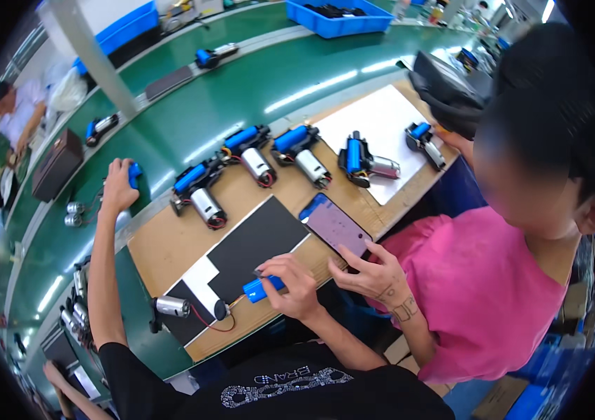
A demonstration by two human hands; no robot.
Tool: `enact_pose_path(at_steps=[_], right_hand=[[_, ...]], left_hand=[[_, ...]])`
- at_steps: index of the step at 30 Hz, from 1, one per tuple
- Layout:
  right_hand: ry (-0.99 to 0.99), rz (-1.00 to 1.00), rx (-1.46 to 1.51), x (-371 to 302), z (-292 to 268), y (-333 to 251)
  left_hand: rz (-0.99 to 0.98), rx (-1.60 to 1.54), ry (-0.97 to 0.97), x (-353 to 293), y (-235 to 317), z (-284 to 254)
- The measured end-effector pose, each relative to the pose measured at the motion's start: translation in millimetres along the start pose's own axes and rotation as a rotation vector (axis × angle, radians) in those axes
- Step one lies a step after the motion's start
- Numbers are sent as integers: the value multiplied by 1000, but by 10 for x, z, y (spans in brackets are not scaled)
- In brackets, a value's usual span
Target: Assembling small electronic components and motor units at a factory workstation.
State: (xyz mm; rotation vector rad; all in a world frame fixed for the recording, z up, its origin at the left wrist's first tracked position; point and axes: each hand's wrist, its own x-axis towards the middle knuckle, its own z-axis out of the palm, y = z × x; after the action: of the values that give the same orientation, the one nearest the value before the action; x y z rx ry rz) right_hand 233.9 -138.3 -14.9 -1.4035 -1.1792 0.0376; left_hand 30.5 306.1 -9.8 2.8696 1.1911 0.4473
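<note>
My left hand (121, 185) reaches out over the green bench at the left. Its fingers close round a blue battery pack (135, 173), partly hidden by the hand. Near me, my right hand (292, 287) grips another blue battery pack (261, 289) above the cardboard. A small dark piece (258, 274) shows at its fingertips, too small to name. Thin wires run from this pack toward a round black part (222, 309) and a silver motor (173, 306) lying to its left. Small silver motors (73, 213) with wires lie beside my left hand.
Several motor-and-battery assemblies (206, 205) stand along the cardboard sheet (164, 241). A black-and-white board (248, 245) lies in front of me. At right, a person in pink (479, 294) touches a phone (338, 222). Blue bins (339, 21) stand beyond the green bench (192, 105).
</note>
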Motion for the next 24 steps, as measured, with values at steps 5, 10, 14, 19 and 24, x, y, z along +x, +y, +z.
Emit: enact_pose_path(at_steps=[5, 10, 14, 19, 24], right_hand=[[-18, -1, 23, -29, -42, 2], [-3, 20, 49, -26, -51, -13], [2, 17, 39, -21, -54, 25], [2, 3, 27, -9, -16, -4], [6, 10, -4, -44, -46, 34]], left_hand=[[42, -9, 24, 96, 55, 149], [78, -203, 80, -1, 260, 44], [145, -114, 34, 51, 507, -56], [30, 30, 204, 188, 404, 244], [-195, -316, 266, 141, 620, 138]])
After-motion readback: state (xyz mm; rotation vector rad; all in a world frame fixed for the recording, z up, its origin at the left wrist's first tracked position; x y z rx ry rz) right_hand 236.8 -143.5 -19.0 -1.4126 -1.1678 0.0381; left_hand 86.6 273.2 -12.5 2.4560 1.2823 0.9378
